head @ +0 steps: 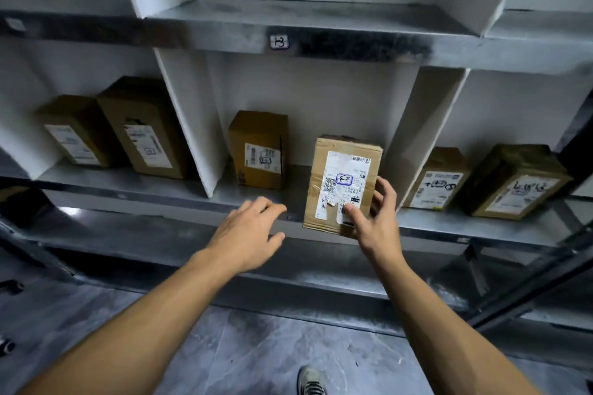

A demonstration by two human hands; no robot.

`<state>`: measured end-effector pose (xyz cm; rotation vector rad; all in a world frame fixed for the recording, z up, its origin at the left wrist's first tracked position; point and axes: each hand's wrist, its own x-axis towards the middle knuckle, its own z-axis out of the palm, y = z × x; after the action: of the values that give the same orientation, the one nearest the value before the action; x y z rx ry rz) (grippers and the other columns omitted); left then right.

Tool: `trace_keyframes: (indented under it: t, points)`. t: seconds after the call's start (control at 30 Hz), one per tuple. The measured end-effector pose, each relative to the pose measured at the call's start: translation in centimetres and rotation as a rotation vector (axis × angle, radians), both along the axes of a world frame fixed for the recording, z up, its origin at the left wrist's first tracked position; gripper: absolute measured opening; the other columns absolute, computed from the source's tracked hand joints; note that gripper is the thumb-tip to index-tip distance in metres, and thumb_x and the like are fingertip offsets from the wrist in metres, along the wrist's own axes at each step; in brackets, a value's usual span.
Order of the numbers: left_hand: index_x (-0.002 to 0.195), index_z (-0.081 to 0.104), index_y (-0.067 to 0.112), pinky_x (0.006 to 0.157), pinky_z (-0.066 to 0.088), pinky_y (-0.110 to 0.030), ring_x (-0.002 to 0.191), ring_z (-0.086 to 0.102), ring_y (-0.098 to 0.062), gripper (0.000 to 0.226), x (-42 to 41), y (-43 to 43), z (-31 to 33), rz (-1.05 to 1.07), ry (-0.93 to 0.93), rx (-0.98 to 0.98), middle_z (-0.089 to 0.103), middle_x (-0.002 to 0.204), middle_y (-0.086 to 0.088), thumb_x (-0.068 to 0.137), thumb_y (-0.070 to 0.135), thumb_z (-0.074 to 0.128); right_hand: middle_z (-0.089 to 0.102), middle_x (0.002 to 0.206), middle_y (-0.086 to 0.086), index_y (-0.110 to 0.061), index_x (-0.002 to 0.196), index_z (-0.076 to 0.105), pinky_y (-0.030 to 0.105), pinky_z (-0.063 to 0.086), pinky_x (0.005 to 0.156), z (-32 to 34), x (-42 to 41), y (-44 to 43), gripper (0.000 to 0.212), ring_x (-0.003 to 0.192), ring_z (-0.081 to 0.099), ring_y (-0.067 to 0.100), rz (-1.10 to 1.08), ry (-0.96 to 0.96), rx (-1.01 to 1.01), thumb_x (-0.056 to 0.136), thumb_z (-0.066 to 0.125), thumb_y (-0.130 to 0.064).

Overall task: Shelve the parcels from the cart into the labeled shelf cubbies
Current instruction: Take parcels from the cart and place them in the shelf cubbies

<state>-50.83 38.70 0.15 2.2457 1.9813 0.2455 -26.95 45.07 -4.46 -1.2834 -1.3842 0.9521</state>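
Note:
A cardboard parcel (343,183) with a white shipping label stands upright at the front edge of the middle cubby. My right hand (373,218) grips its lower right corner, thumb on the label face and fingers round the right side. My left hand (248,231) hovers open just left of the parcel, over the shelf edge (179,199), holding nothing. A second brown parcel (260,151) stands deeper in the same cubby, to the left. A handwritten tag (279,42) sticks on the shelf beam above this cubby.
White dividers (189,119) wall the cubby on both sides. Two parcels (112,131) stand in the left cubby and two parcels (487,179) in the right one. The upper cubby (308,13) holds nothing. Grey floor and my shoe (309,382) lie below.

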Motion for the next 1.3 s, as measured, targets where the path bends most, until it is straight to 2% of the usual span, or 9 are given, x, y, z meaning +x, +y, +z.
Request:
trace_keyframes:
  t: [0.13,0.23,0.3,0.5,0.57,0.7,0.97,1.17,1.3]
  points:
    - [0.144,0.033,0.034,0.104,0.037,-0.037,0.126,0.037,-0.017,0.054,0.9,5.0,0.0,0.006,0.003,-0.006,0.038,0.142,0.009,0.094,0.045,0.048,0.053,0.133,-0.016,-0.041,0.143,0.03,0.028,0.04,0.105,-0.4,-0.4,5.5,0.072,0.121,0.052,0.004,-0.008,-0.042,0.028,0.088,0.075,-0.031]
    - [0.144,0.034,0.034,0.104,0.036,-0.037,0.127,0.038,-0.017,0.053,1.4,8.0,-0.3,0.012,0.018,-0.004,0.038,0.142,0.009,0.094,0.045,0.048,0.052,0.123,-0.025,-0.038,0.145,0.032,0.001,0.034,0.089,-0.6,-0.8,8.8,0.073,0.106,0.05,-0.015,-0.017,-0.035,0.028,0.087,0.076,-0.034]
    - [0.143,0.035,0.034,0.106,0.036,-0.038,0.127,0.037,-0.016,0.053,1.6,9.6,-0.7,0.03,0.002,-0.017,0.039,0.142,0.009,0.094,0.045,0.048,0.05,0.119,-0.036,-0.046,0.14,0.034,-0.005,0.032,0.085,-1.0,-1.1,10.8,0.068,0.104,0.048,-0.026,0.014,-0.011,0.04,0.088,0.075,-0.03]
    - [0.142,0.039,0.034,0.106,0.036,-0.037,0.128,0.038,-0.016,0.052,1.5,12.1,-2.2,0.069,-0.045,-0.042,0.042,0.14,0.008,0.093,0.046,0.048,0.052,0.136,-0.018,-0.045,0.142,0.031,0.03,0.039,0.109,-3.0,-1.5,14.5,0.074,0.129,0.046,0.005,0.107,0.06,-0.048,0.089,0.074,-0.018]
    - [0.141,0.039,0.034,0.106,0.037,-0.037,0.128,0.038,-0.016,0.051,1.3,12.4,-2.6,0.077,-0.063,-0.053,0.043,0.139,0.008,0.093,0.046,0.048,0.05,0.141,-0.014,-0.041,0.148,0.029,0.025,0.04,0.108,-3.8,-1.6,14.7,0.08,0.128,0.047,0.002,0.119,0.063,-0.075,0.088,0.075,-0.015]
    - [0.141,0.039,0.035,0.106,0.038,-0.038,0.128,0.037,-0.014,0.05,0.9,12.7,-3.3,0.078,-0.096,-0.089,0.043,0.138,0.009,0.093,0.047,0.047,0.045,0.123,-0.039,-0.046,0.142,0.028,-0.003,0.038,0.085,-5.3,-1.4,14.8,0.084,0.107,0.044,-0.03,0.097,0.083,-0.1,0.085,0.076,-0.008]
    - [0.139,0.042,0.034,0.105,0.037,-0.034,0.126,0.039,-0.014,0.049,0.3,12.8,-4.0,0.087,-0.1,-0.085,0.044,0.135,0.009,0.093,0.047,0.048,0.055,0.135,-0.015,-0.046,0.143,0.029,0.039,0.042,0.112,-6.7,-0.7,14.3,0.087,0.129,0.052,0.011,0.103,0.035,-0.183,0.082,0.08,-0.01]
    - [0.141,0.04,0.033,0.106,0.037,-0.035,0.126,0.038,-0.013,0.049,0.0,12.0,-3.9,0.078,-0.098,-0.101,0.042,0.137,0.009,0.094,0.047,0.047,0.057,0.133,-0.013,-0.042,0.147,0.03,0.042,0.044,0.11,-5.0,-1.1,13.9,0.086,0.127,0.055,0.012,0.094,-0.002,-0.212,0.084,0.077,-0.007]
    - [0.142,0.039,0.033,0.107,0.037,-0.035,0.127,0.038,-0.012,0.05,-0.5,10.7,-3.4,0.065,-0.122,-0.082,0.041,0.139,0.011,0.095,0.046,0.048,0.053,0.144,0.003,-0.035,0.154,0.019,0.034,0.043,0.098,-2.7,-0.9,11.9,0.092,0.127,0.055,0.03,-0.024,-0.17,-0.24,0.084,0.078,-0.036]
